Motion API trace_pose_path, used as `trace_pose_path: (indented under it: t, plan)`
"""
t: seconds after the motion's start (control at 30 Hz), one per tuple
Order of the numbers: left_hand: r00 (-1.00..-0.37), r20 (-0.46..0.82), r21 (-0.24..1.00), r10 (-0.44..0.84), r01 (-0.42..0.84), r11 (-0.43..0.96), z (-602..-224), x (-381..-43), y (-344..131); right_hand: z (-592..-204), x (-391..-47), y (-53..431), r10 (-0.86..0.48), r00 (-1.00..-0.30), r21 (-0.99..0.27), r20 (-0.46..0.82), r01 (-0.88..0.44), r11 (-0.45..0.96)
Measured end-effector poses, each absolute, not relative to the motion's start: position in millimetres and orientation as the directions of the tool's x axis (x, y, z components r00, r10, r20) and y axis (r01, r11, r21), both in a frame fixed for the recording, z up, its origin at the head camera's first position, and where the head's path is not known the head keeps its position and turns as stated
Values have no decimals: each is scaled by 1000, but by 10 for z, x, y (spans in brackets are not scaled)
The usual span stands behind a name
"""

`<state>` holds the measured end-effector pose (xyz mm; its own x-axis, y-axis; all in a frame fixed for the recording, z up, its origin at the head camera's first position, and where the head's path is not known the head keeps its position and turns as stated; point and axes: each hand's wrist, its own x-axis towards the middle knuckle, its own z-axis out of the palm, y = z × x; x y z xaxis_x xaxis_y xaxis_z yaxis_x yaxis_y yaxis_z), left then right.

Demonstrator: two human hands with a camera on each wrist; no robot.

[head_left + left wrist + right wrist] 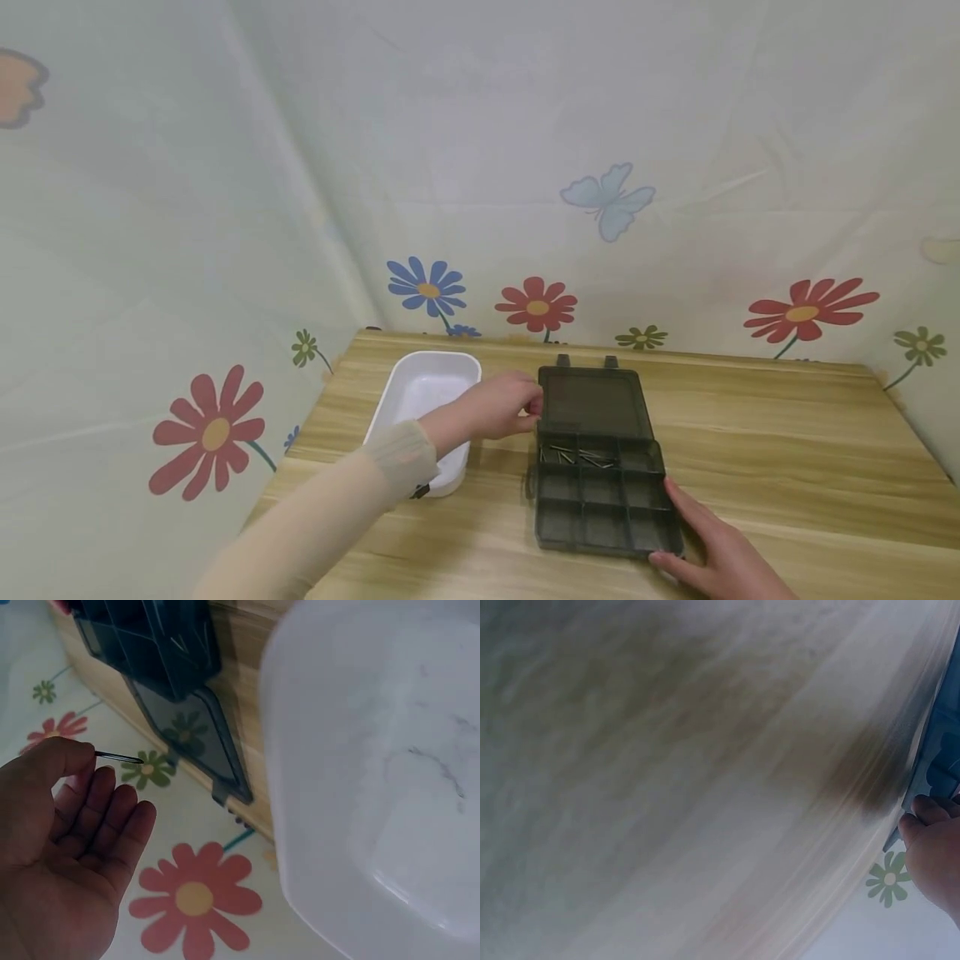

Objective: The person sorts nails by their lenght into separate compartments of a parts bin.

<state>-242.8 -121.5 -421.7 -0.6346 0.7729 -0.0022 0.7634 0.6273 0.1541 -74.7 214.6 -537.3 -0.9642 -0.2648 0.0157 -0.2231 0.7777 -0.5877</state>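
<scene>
My left hand (pixel 498 406) is between the white tray and the dark organizer box, level with the box's raised lid. In the left wrist view the thumb and forefinger pinch a thin metal nail (pixel 120 757); the other fingers are loosely bent. The dark see-through organizer box (pixel 603 517) lies open on the table, its lid (pixel 596 402) folded back. Several thin nails (pixel 577 456) lie in its back row of compartments, while the nearer rows look bare. My right hand (pixel 723 550) grips the box's right front corner, thumb at the front and a finger along the side.
A white plastic tray (pixel 401 383) stands left of the box, partly behind the left forearm. The wooden table (pixel 780 467) reaches back to a flower-printed cloth (pixel 697 250) that hangs behind and at the sides.
</scene>
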Motion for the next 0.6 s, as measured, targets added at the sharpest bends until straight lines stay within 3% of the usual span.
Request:
trace_pose_path:
  t: [0.3,0.6]
  plan:
    - [-581,-33,140,814,803,579,-4297,-2382,-840,-5379,-754,2152,-266,-964,-603,-21,-200,772]
    - [-614,-58,210,787,764,611,-4422,-2390,-597,-5364,-757,2140,-266,-964,-609,-25,-196,768]
